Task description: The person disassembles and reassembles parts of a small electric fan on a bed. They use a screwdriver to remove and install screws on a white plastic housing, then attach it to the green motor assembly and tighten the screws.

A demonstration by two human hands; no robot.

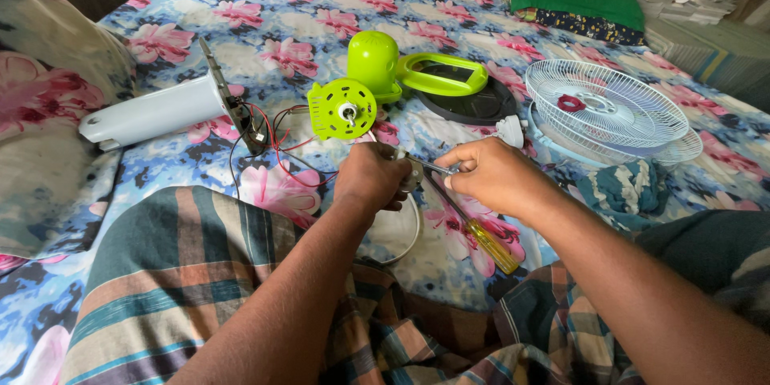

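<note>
The small grey metal part sits at frame centre, clenched in our left hand; our right hand pinches a thin silvery tool whose long axis runs left toward it, above the yellow-handled screwdriver lying on the floral bedsheet

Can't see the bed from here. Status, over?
Left hand closed on small metal part. Right hand pinching thin metal tool against it. Yellow-handled screwdriver lying beneath the hands.
</note>
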